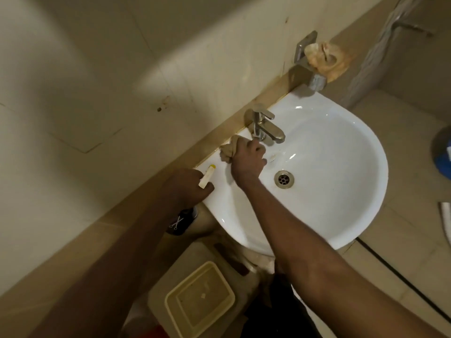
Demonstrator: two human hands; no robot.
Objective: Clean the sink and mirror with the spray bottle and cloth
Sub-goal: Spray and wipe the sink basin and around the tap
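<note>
The right hand (pixel 247 158) grips the bunched cloth (pixel 229 149) at the sink (pixel 341 152) rim, frame centre, touching the tap (pixel 264 126). The left hand (pixel 188 187) holds 1 small tube (pixel 207 176) (label unreadable). Risk: scrubbing could knock the tap lever on.

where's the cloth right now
In the head view the beige cloth is bunched in the right hand, on the sink ledge just left of the faucet.

Both forearms are showing bare, no sleeves reaching the left hand (pixel 188 186) or right hand (pixel 247 158); dark clothing is showing below.
</note>
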